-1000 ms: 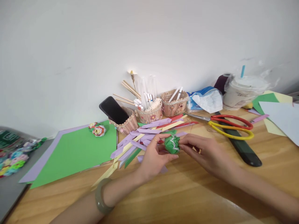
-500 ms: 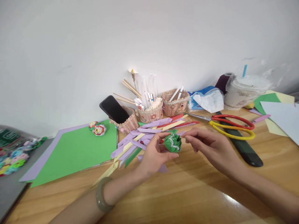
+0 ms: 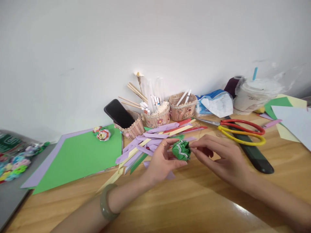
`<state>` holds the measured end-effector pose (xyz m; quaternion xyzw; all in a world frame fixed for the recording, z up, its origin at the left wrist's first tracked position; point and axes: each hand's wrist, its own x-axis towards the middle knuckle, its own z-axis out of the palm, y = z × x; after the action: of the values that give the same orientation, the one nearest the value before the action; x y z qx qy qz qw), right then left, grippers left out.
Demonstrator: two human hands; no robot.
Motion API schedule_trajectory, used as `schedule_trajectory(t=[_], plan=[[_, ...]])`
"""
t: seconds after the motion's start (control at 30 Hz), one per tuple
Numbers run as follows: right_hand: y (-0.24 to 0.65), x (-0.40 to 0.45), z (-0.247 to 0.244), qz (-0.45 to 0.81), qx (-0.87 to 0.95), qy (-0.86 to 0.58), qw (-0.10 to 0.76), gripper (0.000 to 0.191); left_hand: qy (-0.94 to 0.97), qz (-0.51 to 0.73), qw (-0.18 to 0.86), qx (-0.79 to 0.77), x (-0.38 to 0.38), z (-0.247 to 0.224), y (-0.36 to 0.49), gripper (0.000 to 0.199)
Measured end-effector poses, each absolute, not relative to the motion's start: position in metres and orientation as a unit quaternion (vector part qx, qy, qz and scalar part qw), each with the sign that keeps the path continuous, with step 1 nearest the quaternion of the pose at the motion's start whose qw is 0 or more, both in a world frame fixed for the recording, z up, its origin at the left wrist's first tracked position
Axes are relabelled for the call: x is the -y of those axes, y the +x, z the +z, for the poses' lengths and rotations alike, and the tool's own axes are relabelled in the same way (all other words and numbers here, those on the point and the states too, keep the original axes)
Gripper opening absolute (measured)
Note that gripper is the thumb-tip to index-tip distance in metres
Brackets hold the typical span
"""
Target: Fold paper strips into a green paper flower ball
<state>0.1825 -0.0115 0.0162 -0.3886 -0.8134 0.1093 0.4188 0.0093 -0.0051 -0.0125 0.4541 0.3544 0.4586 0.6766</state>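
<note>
A small green folded-paper flower [image 3: 181,149] with a white zigzag band round it is held in front of me. My left hand [image 3: 163,160] grips it from the left, thumb below and fingers above and behind. From the right, my right hand [image 3: 216,153] meets its rim with thumb and forefinger pinched together on the paper edge. Just what part the fingertips hold is too small to tell. Behind the hands lies a loose pile of paper strips [image 3: 155,135] in purple, yellow, red and green.
Red-and-yellow-handled scissors [image 3: 243,131] rest over a dark, long object [image 3: 257,158] at right. Behind are decorated stick baskets [image 3: 156,119], a phone [image 3: 119,114], a tissue pack [image 3: 213,103] and a lidded cup [image 3: 255,95]. Green paper [image 3: 82,155] bearing small paper flowers [image 3: 103,135] lies left.
My right hand's fingertips have closed in on the flower's right rim, and its fingers have shifted. The flower has turned slightly in my left hand, which has barely moved.
</note>
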Motion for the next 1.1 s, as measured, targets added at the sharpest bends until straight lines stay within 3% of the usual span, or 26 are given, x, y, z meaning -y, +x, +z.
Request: schedule_trajectory(t=[0.17,0.43,0.6,0.73,0.93,1.1], plan=[[0.181,0.011,0.014,0.106,0.836,-0.384,0.378,0.010,0.482,0.439,0.676,-0.343,0.007,-0.014,0.009,0.054],[0.186,0.015,0.008,-0.151,0.856,-0.360,0.340,0.008,0.457,0.437,0.675,-0.379,0.005,-0.013,0.011,0.053],[0.186,0.014,0.010,-0.118,0.834,-0.372,0.389,0.013,0.439,0.472,0.673,-0.363,0.002,-0.013,0.010,0.054],[0.186,0.012,0.009,-0.123,0.867,-0.309,0.372,0.014,0.424,0.482,0.686,-0.343,0.003,-0.014,0.010,0.051],[0.186,0.012,0.016,0.011,0.823,-0.360,0.439,0.019,0.407,0.475,0.715,-0.311,0.005,-0.015,0.008,0.052],[0.186,0.010,0.018,0.122,0.806,-0.389,0.429,0.015,0.390,0.430,0.754,-0.306,0.006,-0.009,0.005,0.057]])
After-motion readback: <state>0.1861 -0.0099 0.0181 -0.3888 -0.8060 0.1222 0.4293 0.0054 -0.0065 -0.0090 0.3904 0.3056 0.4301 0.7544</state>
